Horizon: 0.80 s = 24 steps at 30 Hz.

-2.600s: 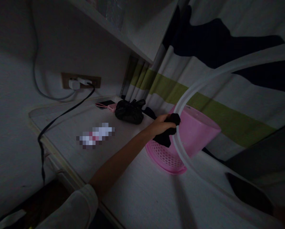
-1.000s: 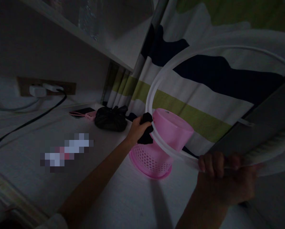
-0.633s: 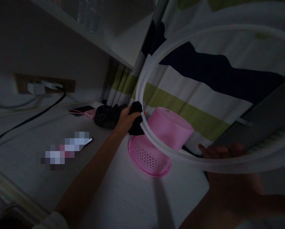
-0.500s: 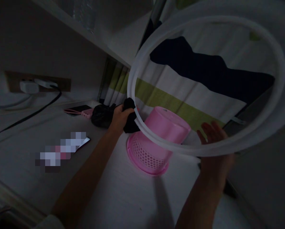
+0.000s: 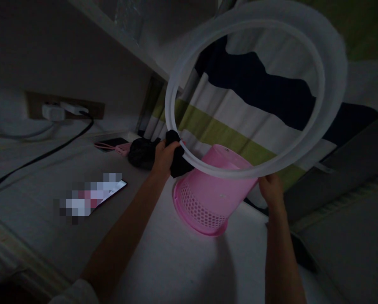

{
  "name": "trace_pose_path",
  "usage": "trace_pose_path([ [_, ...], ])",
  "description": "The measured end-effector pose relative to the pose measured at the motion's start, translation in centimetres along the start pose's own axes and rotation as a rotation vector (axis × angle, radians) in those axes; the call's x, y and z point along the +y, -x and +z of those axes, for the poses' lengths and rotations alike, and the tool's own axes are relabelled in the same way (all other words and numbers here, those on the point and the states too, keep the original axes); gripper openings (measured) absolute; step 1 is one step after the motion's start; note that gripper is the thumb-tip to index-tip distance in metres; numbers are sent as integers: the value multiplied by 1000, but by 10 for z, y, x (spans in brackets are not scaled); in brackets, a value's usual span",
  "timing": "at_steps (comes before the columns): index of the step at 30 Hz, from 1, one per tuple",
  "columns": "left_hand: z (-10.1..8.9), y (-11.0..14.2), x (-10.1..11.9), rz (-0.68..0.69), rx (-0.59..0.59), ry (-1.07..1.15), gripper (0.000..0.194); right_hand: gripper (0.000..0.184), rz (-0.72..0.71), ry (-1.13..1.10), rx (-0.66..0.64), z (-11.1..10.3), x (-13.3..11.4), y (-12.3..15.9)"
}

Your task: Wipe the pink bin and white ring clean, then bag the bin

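Observation:
A large whitish plastic ring (image 5: pixel 170 99) is held up, tilted, in front of the curtain. My left hand (image 5: pixel 164 157) is closed at its lower left edge, with black bag-like material (image 5: pixel 180 162) bunched in and beside the fingers. At the ring's lower right edge, my right hand (image 5: pixel 271 190) is closed against the rim; its fingertips are partly hidden. Below and behind the ring, a pink bin (image 5: pixel 218 190) with a perforated band stands upside down on the white tabletop (image 5: pixel 157 253).
A lit phone (image 5: pixel 108 196), partly blurred out, lies on the left of the tabletop. Farther back are a dark flat device (image 5: pixel 112 142) with a pink strap (image 5: pixel 123 148) and a black bag (image 5: pixel 141 152). A black cable (image 5: pixel 54 154) runs from the wall socket (image 5: pixel 95 110). A striped curtain (image 5: pixel 236 131) hangs behind.
My right hand, open with fingers spread behind the ring before, has closed at its lower right edge. The ring appears smaller and shifted left, while my left hand keeps its hold.

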<state>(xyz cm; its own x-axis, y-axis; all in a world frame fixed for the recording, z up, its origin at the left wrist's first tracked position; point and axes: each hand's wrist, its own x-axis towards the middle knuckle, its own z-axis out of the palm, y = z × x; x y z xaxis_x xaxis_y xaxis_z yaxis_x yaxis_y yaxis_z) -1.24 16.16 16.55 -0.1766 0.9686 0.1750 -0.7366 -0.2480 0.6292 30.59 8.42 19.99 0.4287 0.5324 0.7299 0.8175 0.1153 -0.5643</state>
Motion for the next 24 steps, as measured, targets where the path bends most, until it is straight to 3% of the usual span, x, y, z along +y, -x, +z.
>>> trace_pose_path([
  [3, 0, 0, 0, -13, -9, 19, 16, 44, 48, -116, 257, -4, 7, 9],
  [6, 1, 1, 0, -26, -12, 30, 16, 37, 104, -258, 489, -18, 18, 26],
  [10, 5, 3, -5, -55, -15, 9, 20, 39, 168, -396, 615, -31, 31, 49],
  [14, 16, 14, -15, -96, -68, -34, 16, 52, 153, -484, 491, -17, 15, 59],
  [18, 30, 40, -33, -191, -181, -55, 12, 57, -48, -481, -93, 2, -27, 70],
  [19, 34, 49, -39, -243, -206, -57, 12, 60, -122, -456, -187, 5, -38, 74],
  [22, 43, 73, -49, -399, -364, -24, 8, 62, -281, -383, -168, 3, -59, 89],
  [24, 47, 83, -50, -435, -423, -18, 5, 57, -291, -360, -217, -3, -64, 95],
])
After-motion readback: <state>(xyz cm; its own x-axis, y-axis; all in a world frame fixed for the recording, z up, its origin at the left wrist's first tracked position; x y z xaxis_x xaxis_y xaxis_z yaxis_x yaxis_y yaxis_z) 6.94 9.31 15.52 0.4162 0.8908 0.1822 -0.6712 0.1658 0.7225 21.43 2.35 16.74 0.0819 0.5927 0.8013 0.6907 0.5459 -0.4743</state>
